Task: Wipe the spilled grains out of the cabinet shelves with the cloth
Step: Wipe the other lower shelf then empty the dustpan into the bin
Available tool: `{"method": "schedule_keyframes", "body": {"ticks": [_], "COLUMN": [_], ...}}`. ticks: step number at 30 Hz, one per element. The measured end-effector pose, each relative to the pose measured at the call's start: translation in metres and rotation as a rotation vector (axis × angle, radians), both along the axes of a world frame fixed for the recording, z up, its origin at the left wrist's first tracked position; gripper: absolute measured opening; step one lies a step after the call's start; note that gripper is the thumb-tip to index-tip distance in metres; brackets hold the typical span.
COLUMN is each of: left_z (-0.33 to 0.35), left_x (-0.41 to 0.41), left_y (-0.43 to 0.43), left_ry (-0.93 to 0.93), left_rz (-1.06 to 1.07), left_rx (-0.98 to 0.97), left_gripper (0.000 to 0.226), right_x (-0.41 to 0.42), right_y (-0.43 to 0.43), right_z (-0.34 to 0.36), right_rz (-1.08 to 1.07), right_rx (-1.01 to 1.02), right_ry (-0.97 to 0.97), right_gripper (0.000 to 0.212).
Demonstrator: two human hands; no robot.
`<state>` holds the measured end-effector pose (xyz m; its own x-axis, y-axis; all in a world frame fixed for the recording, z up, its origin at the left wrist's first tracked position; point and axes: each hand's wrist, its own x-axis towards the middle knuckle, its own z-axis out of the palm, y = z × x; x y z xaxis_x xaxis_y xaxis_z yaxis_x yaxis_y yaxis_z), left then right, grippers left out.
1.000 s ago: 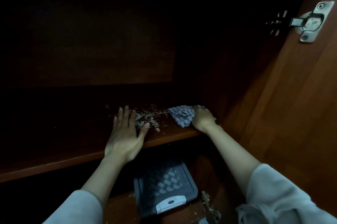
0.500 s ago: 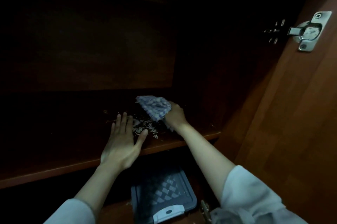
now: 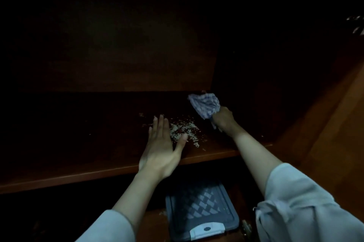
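Head view looks down into a dark wooden cabinet, where both of my arms reach onto the middle shelf (image 3: 78, 174). My left hand (image 3: 160, 151) lies flat on the shelf near its front edge, fingers straight and close together, thumb spread out to the right, holding nothing. Just beside that thumb and forefinger, the spilled grains (image 3: 184, 131) lie in a pale scattered patch, with a few strays trailing toward the front edge. My right hand (image 3: 223, 121) is further back and to the right of the grains, fingers curled tight round the bunched blue-and-white checked cloth (image 3: 204, 105). The cloth sticks out ahead of my knuckles toward the back right corner; I cannot tell whether it touches the shelf there. The grains sit between my two hands, apart from the cloth. Below the shelf, a grey-blue container (image 3: 201, 208) with a woven-pattern lid and a white latch (image 3: 206, 229) rests on the lower level. The brown cabinet door (image 3: 334, 133) stands open on my right.
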<state>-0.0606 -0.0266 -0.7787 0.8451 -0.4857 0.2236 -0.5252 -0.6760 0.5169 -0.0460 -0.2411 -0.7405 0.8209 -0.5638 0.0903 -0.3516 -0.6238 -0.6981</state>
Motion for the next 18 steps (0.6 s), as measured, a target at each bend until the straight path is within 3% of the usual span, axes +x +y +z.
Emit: {"method": "schedule_keyframes", "body": {"ticks": [2, 5, 8, 10, 11, 14, 16, 18], "left_z": [0.001, 0.001, 0.000, 0.002, 0.005, 0.012, 0.010, 0.007], "left_x": [-0.001, -0.001, -0.001, -0.002, -0.002, 0.005, 0.015, 0.022], "left_y": [0.001, 0.001, 0.000, 0.001, 0.003, 0.023, 0.046, 0.066], "left_ry": [-0.017, -0.020, -0.024, 0.022, 0.057, 0.076, -0.006, -0.016], "left_rz": [-0.004, -0.006, -0.017, -0.035, -0.037, 0.023, 0.131, 0.219], "left_rx": [0.016, 0.008, 0.018, -0.014, -0.045, -0.018, 0.084, 0.148], "left_gripper": [0.090, 0.091, 0.086, 0.081, 0.078, 0.076, 0.077, 0.076], "right_x": [0.009, 0.019, 0.018, 0.016, 0.016, 0.011, 0.010, 0.008], "right_y": [0.013, 0.031, 0.042, 0.045, 0.043, 0.030, 0.021, 0.010], "right_z": [0.002, -0.002, -0.006, -0.003, -0.002, 0.012, 0.024, 0.035], "right_rz": [0.079, 0.190, 0.276, 0.298, 0.277, 0.090, -0.030, -0.149], "right_rx": [-0.034, -0.062, 0.115, 0.278, 0.340, 0.468, 0.554, 0.396], "right_ry": [0.040, 0.041, 0.025, -0.117, -0.216, -0.439, -0.465, -0.391], "right_gripper": [0.042, 0.038, 0.035, 0.022, 0.012, 0.014, 0.022, 0.023]}}
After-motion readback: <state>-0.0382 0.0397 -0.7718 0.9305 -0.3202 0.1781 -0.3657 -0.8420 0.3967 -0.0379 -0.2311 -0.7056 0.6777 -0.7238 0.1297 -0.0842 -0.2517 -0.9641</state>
